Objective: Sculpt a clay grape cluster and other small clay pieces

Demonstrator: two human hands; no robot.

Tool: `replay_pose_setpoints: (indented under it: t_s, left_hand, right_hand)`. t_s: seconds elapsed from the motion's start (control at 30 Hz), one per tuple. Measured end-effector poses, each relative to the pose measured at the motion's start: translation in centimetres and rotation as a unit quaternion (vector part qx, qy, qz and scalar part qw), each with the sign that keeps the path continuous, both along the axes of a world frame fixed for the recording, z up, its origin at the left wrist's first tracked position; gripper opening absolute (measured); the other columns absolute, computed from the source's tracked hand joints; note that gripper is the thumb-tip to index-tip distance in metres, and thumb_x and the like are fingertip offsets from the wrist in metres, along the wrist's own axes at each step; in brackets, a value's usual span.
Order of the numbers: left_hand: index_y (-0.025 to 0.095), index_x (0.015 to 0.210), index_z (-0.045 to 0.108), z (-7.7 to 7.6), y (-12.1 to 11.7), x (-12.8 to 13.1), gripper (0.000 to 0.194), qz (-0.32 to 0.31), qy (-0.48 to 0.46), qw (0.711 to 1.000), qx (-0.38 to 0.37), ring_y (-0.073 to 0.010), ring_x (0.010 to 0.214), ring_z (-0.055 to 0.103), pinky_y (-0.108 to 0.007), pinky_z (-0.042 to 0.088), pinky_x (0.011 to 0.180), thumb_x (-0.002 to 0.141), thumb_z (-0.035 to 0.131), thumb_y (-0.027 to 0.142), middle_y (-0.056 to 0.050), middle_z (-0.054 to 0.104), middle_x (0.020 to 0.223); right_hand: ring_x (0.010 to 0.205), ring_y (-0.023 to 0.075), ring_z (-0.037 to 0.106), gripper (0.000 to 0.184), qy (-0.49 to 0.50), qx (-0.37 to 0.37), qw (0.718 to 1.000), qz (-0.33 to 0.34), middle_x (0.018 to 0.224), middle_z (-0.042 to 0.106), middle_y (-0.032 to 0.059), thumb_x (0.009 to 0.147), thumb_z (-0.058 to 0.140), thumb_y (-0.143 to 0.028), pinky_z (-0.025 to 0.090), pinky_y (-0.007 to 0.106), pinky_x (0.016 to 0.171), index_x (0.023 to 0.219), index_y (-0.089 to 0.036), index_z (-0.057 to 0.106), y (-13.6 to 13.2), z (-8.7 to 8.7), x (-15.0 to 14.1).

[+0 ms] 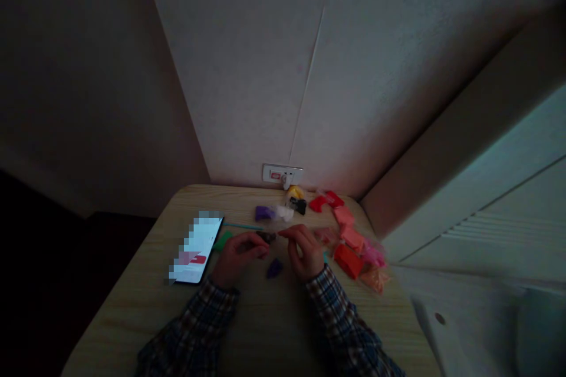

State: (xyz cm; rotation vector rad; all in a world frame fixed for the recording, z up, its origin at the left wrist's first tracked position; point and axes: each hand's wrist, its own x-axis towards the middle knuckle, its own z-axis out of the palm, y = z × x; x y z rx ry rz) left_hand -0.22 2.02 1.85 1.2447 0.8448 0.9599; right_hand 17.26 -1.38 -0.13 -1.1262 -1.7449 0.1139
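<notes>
My left hand is closed, thumb and forefinger drawn together at a small dark lump above the table. Across from it, my right hand holds its fingertips pinched close to the lump's right end; whatever is between them is too small and dim to make out. On the tabletop between the wrists lies a small dark purple piece. A green piece sits just behind my left hand, and a thin teal stick lies beyond it.
A lit phone lies at the left of the wooden table. Soft coloured packets, including a red one, a salmon one and a purple one, spread along the back and right. A wall socket holds a plug.
</notes>
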Motion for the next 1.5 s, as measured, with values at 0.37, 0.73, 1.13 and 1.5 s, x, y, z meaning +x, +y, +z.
replay_pose_setpoints:
  t_s: [0.37, 0.73, 1.13, 1.5]
  left_hand:
    - [0.015, 0.057, 0.061, 0.0, -0.1, -0.4, 0.013, -0.003, 0.025, 0.997, 0.067, -0.0119, 0.056, 0.054, -0.023, 0.044, 0.057, 0.067, 0.067, 0.021, 0.002, 0.059, 0.057]
    - [0.016, 0.076, 0.074, -0.8, 0.2, -0.5, 0.013, -0.031, 0.024, 0.999, 0.036, -0.0152, 0.065, 0.061, -0.025, 0.047, 0.063, 0.074, 0.063, 0.024, -0.003, 0.070, 0.069]
    - [0.015, 0.062, 0.068, -0.2, 0.0, -0.3, 0.014, 0.012, 0.030, 0.999, 0.016, -0.0142, 0.057, 0.057, -0.026, 0.048, 0.059, 0.067, 0.066, 0.028, -0.001, 0.066, 0.060]
    - [0.015, 0.073, 0.072, -0.5, -0.2, -0.3, 0.013, -0.025, 0.042, 0.996, 0.069, -0.0198, 0.073, 0.061, -0.029, 0.049, 0.068, 0.072, 0.063, 0.025, -0.003, 0.070, 0.072]
  right_hand:
    - [0.075, 0.0156, 0.058, 0.029, 0.016, 0.011, 1.000, 0.005, 0.080, 0.060, 0.0061, 0.081, 0.039, -0.005, 0.050, 0.026, 0.066, 0.093, -0.016, 0.063, 0.1, -0.3, -0.4]
    - [0.076, 0.0158, 0.058, 0.030, 0.013, 0.002, 1.000, 0.008, 0.081, 0.059, 0.0057, 0.081, 0.039, -0.004, 0.050, 0.026, 0.066, 0.094, -0.017, 0.063, 0.1, -0.6, -0.2]
    - [0.078, 0.0159, 0.059, 0.028, 0.021, -0.014, 1.000, 0.016, 0.081, 0.059, 0.0063, 0.084, 0.038, -0.006, 0.051, 0.028, 0.068, 0.094, -0.017, 0.063, -0.4, 0.1, -0.5]
    - [0.093, 0.0212, 0.056, 0.028, -0.031, 0.044, 0.998, 0.040, 0.102, 0.057, 0.0103, 0.085, 0.052, -0.020, 0.052, 0.036, 0.076, 0.113, -0.020, 0.057, -1.3, 0.2, -2.1]
